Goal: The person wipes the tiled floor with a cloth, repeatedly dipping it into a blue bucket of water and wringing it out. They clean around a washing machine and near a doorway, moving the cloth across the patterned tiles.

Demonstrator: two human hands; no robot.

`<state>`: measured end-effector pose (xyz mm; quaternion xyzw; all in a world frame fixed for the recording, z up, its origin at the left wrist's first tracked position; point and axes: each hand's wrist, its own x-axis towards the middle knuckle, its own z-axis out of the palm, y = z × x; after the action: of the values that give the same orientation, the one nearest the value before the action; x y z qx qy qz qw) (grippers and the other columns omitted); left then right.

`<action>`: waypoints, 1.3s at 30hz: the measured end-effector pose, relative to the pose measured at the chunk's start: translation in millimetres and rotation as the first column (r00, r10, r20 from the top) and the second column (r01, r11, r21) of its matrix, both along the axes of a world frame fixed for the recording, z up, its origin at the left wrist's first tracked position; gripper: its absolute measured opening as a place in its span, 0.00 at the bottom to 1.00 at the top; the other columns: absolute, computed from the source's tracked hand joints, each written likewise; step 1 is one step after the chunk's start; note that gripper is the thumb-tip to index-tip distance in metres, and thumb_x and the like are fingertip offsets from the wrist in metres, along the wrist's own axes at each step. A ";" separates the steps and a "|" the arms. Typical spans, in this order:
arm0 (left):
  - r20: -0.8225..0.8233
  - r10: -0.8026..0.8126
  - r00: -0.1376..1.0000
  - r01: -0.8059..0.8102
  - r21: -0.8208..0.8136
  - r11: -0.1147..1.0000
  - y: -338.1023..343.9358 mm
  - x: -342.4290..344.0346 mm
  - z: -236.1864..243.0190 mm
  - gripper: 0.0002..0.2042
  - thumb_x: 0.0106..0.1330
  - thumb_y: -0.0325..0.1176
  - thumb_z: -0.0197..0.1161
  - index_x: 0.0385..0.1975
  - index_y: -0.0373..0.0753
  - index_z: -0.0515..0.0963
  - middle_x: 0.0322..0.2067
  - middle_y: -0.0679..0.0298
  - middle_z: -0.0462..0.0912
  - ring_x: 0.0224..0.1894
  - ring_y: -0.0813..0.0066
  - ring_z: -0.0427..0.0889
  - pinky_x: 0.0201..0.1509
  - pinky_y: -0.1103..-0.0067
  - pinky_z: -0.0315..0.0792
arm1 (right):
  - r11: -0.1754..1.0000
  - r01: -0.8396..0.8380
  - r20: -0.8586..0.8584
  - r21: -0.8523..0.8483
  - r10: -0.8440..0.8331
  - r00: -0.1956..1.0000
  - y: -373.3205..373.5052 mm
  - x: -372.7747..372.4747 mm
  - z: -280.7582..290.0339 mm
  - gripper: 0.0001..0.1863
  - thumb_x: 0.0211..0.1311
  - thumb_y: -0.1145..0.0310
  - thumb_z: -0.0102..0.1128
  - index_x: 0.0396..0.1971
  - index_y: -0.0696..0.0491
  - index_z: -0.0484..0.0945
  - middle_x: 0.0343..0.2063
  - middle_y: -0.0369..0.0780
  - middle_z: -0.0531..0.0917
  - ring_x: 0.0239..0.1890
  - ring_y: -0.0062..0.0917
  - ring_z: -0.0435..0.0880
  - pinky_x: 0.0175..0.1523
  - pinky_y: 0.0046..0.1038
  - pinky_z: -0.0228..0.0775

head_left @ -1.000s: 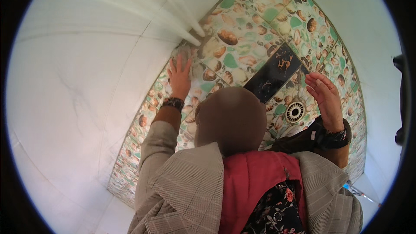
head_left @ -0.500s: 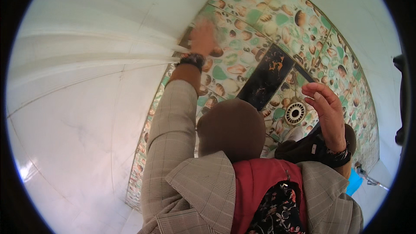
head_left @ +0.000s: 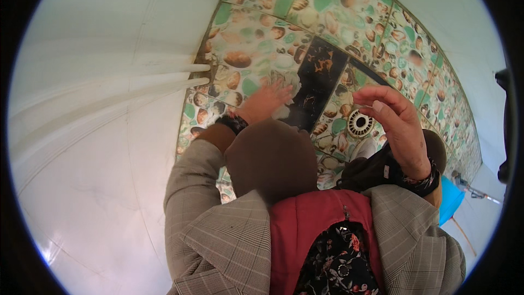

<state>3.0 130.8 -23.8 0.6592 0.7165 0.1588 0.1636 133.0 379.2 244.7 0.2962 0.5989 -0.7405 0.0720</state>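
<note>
a person's left hand [head_left: 266, 100] presses a pale cloth [head_left: 286, 84] flat against a pebble-patterned tiled floor [head_left: 305, 5], just left of a single black tile [head_left: 317, 79]. the right hand [head_left: 397, 123] hovers empty with fingers loosely curled, right of the black tile and above a round metal drain [head_left: 360, 123]. two white pipes [head_left: 131, 84] run in from a white wall [head_left: 87, 147], well left of the tile.
</note>
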 end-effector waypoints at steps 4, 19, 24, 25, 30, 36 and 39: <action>-0.065 0.352 0.934 -0.355 -0.054 0.933 45.1 -90.5 -2.4 0.32 0.52 0.35 0.63 0.58 0.35 0.60 0.60 0.50 0.60 0.62 0.49 0.58 0.66 0.62 0.50 | 0.993 0.107 0.004 0.045 -0.108 0.994 3.5 6.7 6.7 0.13 0.63 0.73 0.46 0.45 0.59 0.74 0.43 0.39 0.78 0.48 0.22 0.75 0.53 0.25 0.65; 0.085 -0.471 0.878 0.456 0.150 0.877 100.6 35.8 -0.9 0.19 0.51 0.29 0.57 0.46 0.40 0.73 0.54 0.59 0.68 0.59 0.57 0.65 0.63 0.60 0.55 | 0.987 0.150 0.020 0.058 -0.151 0.988 1.7 13.7 8.2 0.13 0.64 0.71 0.47 0.45 0.58 0.75 0.43 0.37 0.78 0.48 0.19 0.75 0.52 0.23 0.65; 0.065 -0.058 0.996 0.043 0.202 0.978 131.7 -36.2 -13.0 0.20 0.56 0.25 0.51 0.51 0.38 0.68 0.46 0.52 0.73 0.50 0.55 0.71 0.54 0.63 0.64 | 0.987 0.160 -0.019 0.030 -0.159 0.987 9.9 20.7 12.9 0.13 0.64 0.72 0.47 0.45 0.59 0.74 0.42 0.38 0.79 0.47 0.19 0.75 0.52 0.23 0.65; 0.042 0.002 0.999 -0.009 0.180 0.984 148.6 -54.4 -13.3 0.21 0.54 0.23 0.51 0.51 0.37 0.68 0.49 0.51 0.72 0.51 0.54 0.70 0.53 0.64 0.65 | 0.990 0.137 -0.015 0.013 -0.137 0.990 11.9 23.2 14.7 0.13 0.63 0.73 0.47 0.45 0.59 0.74 0.42 0.38 0.79 0.47 0.19 0.75 0.52 0.23 0.65; -0.037 0.172 0.984 -0.169 0.080 0.982 175.2 -51.9 -1.9 0.29 0.47 0.20 0.54 0.55 0.38 0.66 0.59 0.54 0.63 0.59 0.48 0.62 0.61 0.56 0.56 | 0.978 0.183 0.002 0.098 -0.184 0.983 19.5 30.4 22.6 0.14 0.64 0.72 0.45 0.46 0.61 0.72 0.45 0.44 0.77 0.51 0.26 0.75 0.55 0.27 0.65; 0.073 -0.443 0.893 0.409 0.274 0.870 81.5 64.1 29.7 0.19 0.46 0.24 0.56 0.42 0.35 0.72 0.47 0.48 0.72 0.52 0.48 0.69 0.57 0.61 0.63 | 0.990 0.132 -0.084 0.053 -0.127 0.988 17.3 25.6 22.9 0.14 0.64 0.72 0.46 0.47 0.61 0.72 0.45 0.44 0.77 0.50 0.27 0.75 0.55 0.28 0.65; 0.126 -0.440 0.889 0.413 0.196 0.890 41.9 56.4 22.9 0.21 0.47 0.26 0.58 0.45 0.37 0.71 0.48 0.50 0.72 0.53 0.51 0.69 0.57 0.62 0.63 | 0.993 0.104 -0.086 0.053 -0.100 0.991 17.2 22.8 23.3 0.14 0.64 0.71 0.45 0.47 0.61 0.72 0.45 0.44 0.77 0.50 0.27 0.75 0.55 0.28 0.65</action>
<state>59.4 172.8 -0.9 0.7964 0.5220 0.2316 0.1993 155.9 396.4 268.0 0.2973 0.6065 -0.7374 0.0004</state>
